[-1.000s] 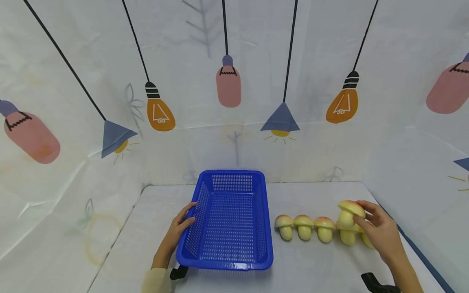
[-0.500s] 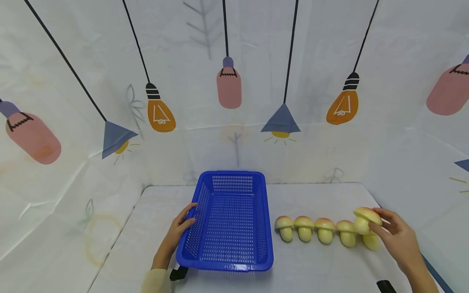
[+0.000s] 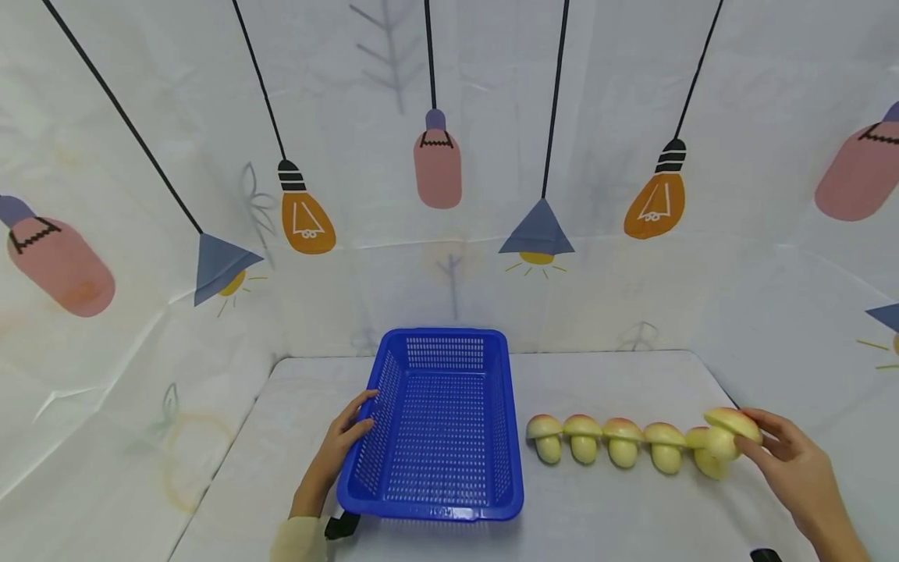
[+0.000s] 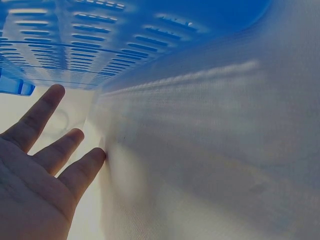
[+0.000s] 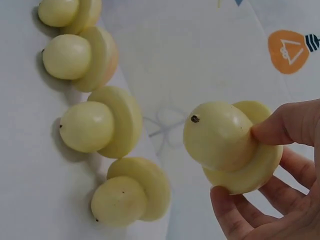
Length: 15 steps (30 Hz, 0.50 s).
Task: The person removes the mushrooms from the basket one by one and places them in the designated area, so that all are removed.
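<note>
My right hand (image 3: 794,460) pinches a yellow toy mushroom (image 3: 730,431) with a reddish cap, held above the right end of a row. The held mushroom (image 5: 217,137) appears in the right wrist view with the thumb on one side and fingers on the other. Several matching mushrooms (image 3: 623,443) lie in that row on the table, caps away from me. My left hand (image 3: 337,445) holds the left rim of a blue plastic basket (image 3: 515,468), thumb over the edge. In the left wrist view, three fingers (image 4: 80,172) extend outside the basket wall (image 4: 100,45).
The white table (image 3: 597,523) runs back to a white cloth wall (image 3: 597,304) printed with lamps and bulbs. Nothing lies inside the basket. Its right side stands close to the leftmost mushroom (image 3: 545,439).
My right hand has moved right with its mushroom, along the row and past the last mushroom's near side. The left hand and basket have stayed in place.
</note>
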Tool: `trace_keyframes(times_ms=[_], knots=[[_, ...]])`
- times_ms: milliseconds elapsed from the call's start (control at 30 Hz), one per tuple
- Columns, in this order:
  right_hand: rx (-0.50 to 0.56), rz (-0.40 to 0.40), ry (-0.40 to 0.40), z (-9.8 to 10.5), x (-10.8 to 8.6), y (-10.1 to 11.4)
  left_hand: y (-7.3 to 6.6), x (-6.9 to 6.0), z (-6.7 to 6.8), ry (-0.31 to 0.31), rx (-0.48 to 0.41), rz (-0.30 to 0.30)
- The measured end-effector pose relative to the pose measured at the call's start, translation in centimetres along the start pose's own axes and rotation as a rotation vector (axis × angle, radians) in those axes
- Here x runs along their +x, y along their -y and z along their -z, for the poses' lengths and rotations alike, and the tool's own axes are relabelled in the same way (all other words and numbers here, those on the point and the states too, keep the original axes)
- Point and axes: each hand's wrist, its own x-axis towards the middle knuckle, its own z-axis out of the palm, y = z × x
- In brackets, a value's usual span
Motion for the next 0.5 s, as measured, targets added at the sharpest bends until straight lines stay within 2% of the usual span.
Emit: trace_keyframes(times_ms=[500], knots=[[-0.114, -0.119, -0.02, 1.8, 0.1, -2.2, 0.1, 0.0, 0.0, 0.004, 0.0, -0.001]])
